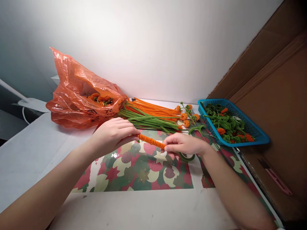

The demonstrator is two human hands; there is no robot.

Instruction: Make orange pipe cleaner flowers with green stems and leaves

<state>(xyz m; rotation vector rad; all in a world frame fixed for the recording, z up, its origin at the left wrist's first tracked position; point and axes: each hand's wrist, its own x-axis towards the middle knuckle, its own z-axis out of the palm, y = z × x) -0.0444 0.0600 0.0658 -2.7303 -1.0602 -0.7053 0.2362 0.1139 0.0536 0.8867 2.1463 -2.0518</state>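
- Coil [151, 141]: an orange pipe cleaner wound into a tight spiral, held level just above the desk [144, 207], between the two hands.
- Left hand [112, 134] is closed on the coil's left end, fingertips pinched around it.
- Right hand [184, 145] pinches the right end between thumb and fingers; whether a core stick runs inside I cannot tell.
- Step in hand, as I judge it: winding or tightening the spiral. A next move would call for a steady grip at one end while the other turns, so the loops stay packed.
- Patterned mat [144, 169] lies under the hands.
- Beyond lies a bundle of orange and green stems [151, 116].
- Orange bag [79, 95] sits far left, small flowers showing inside.
- Blue basket [259, 137] at far right holds finished green and orange pieces.
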